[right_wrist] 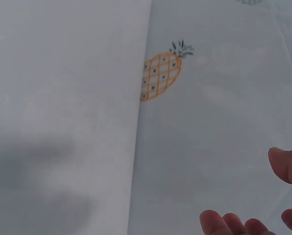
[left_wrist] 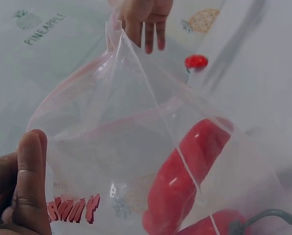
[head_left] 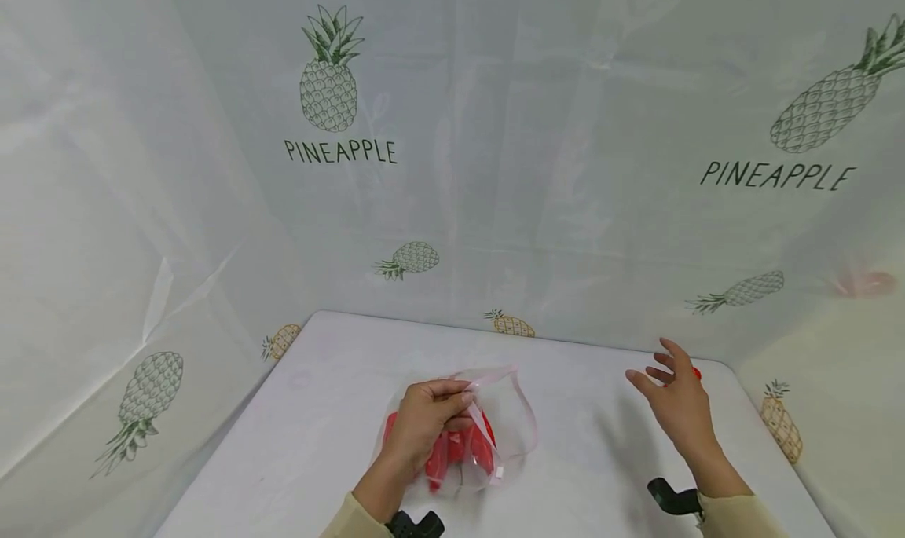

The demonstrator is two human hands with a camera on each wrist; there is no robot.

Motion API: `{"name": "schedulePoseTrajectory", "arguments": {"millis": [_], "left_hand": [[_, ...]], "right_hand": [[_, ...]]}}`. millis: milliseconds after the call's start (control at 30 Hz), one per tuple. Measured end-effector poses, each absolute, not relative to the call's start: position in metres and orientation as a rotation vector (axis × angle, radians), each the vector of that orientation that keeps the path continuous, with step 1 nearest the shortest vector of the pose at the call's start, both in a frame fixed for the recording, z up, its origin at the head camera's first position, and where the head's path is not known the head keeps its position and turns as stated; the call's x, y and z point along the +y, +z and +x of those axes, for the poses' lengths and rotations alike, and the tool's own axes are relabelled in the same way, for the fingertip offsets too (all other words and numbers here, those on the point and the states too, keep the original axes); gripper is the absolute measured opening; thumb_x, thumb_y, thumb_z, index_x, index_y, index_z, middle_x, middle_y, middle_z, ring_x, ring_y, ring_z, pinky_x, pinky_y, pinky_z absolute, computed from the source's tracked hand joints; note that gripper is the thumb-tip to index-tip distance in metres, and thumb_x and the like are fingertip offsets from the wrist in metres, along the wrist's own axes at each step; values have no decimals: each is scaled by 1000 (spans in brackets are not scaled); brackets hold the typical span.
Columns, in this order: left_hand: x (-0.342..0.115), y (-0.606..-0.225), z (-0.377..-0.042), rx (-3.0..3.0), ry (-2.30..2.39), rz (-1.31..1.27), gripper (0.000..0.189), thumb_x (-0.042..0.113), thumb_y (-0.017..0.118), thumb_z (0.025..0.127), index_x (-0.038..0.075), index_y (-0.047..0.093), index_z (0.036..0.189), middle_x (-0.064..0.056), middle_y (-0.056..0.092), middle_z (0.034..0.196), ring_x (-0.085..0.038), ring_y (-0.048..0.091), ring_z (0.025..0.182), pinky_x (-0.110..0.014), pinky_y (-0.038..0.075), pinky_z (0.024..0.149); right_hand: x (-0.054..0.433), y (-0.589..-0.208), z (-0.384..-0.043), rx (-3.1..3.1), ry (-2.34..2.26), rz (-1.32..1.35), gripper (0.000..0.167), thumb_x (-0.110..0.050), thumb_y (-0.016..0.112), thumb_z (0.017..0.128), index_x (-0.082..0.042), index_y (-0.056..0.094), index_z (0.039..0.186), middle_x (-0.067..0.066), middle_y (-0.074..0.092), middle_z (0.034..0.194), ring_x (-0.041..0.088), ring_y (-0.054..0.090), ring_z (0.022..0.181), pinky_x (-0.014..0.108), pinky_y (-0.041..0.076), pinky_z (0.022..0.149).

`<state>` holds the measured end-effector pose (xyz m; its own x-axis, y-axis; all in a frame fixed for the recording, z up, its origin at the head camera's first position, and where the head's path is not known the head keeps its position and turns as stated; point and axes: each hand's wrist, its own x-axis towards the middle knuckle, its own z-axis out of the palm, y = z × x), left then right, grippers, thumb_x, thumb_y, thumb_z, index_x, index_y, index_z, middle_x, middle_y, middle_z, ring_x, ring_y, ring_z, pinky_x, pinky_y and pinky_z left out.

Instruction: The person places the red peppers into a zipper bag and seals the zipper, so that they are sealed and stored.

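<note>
My left hand [head_left: 427,420] pinches the pink-edged mouth of a clear zip bag [head_left: 525,424] between thumb and fingers, and the bag gapes to the right. Red peppers [head_left: 456,446] lie inside it; through the plastic, the left wrist view shows a long wrinkled red pepper [left_wrist: 185,176] and part of another with a green stem [left_wrist: 269,214]. Over the table's back right, my right hand [head_left: 682,408] is raised with fingers spread and nothing held. A small round red pepper [left_wrist: 196,62] rests on the table near it, mostly hidden behind that hand in the head view.
The white tabletop [head_left: 353,357] ends at a back edge against a hanging pineapple-print sheet [head_left: 530,169], which also encloses both sides. A blurred reddish patch [head_left: 862,283] shows on the sheet at right. Black wrist mounts [head_left: 672,497] sit at both sleeves.
</note>
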<state>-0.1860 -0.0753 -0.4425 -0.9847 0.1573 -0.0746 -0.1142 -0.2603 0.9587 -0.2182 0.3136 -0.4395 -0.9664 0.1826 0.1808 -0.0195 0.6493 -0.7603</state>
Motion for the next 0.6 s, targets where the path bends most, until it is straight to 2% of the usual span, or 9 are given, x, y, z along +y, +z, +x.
{"name": "schedulePoseTrajectory", "arguments": {"millis": [100,167,200,267,333,367,433,500,600], "left_hand": [[-76,-444,-186,1801,2362,54,33,4,75,97,-13,70,124,-5,76,94,-10,73,72,-25,65,70],[-76,-444,-187,1806,2359,52,32,4,76,97,-12,70,124,-5,76,94,-10,73,72,-24,65,70],[-77,-445,-187,1807,2357,50,32,4,76,97,-12,70,124,-5,76,94,-10,73,72,-24,65,70],[-77,-445,-187,1809,2355,45,32,5,76,97,-12,70,124,-5,76,95,-10,73,71,-24,65,70],[-77,-445,-188,1811,2353,45,32,5,76,96,-12,70,124,-5,76,95,-10,73,72,-24,65,70],[-77,-445,-188,1813,2352,49,32,5,76,96,-12,70,124,-5,76,95,-10,73,72,-24,65,70],[-76,-445,-189,1818,2347,54,33,5,76,96,-12,70,124,-5,76,95,-10,73,72,-25,65,70],[-76,-445,-189,1825,2343,59,33,6,77,96,-12,70,124,-5,76,94,-9,72,73,-25,65,70],[-75,-445,-189,1829,2341,54,32,7,77,96,-11,71,123,-4,76,94,-9,72,72,-24,65,69]], "right_hand": [[324,-445,-221,-2604,1214,-134,92,-38,71,102,-10,15,169,32,40,160,50,53,135,14,53,71],[332,-449,-225,-2595,1209,-144,91,-36,70,103,-9,14,169,32,39,160,51,52,135,8,47,66],[336,-452,-227,-2595,1200,-154,90,-36,70,103,-9,14,169,33,38,160,52,51,135,8,48,66],[345,-457,-232,-2601,1167,-177,89,-35,69,104,-7,14,169,34,38,160,53,51,135,19,58,70],[355,-463,-237,-2617,1140,-216,89,-35,68,104,-6,13,168,35,36,160,56,48,136,38,64,81],[360,-466,-240,-2624,1137,-238,89,-34,67,104,-6,12,169,35,35,161,58,46,136,49,64,87],[371,-473,-246,-2641,1127,-275,89,-34,66,105,-5,10,168,37,31,162,60,43,136,68,56,96],[382,-481,-251,-2658,1130,-302,90,-35,64,106,-3,8,168,39,28,162,63,41,136,72,52,100],[398,-493,-258,-2684,1118,-339,90,-36,63,106,0,7,167,42,27,160,62,41,134,72,52,100]]}}
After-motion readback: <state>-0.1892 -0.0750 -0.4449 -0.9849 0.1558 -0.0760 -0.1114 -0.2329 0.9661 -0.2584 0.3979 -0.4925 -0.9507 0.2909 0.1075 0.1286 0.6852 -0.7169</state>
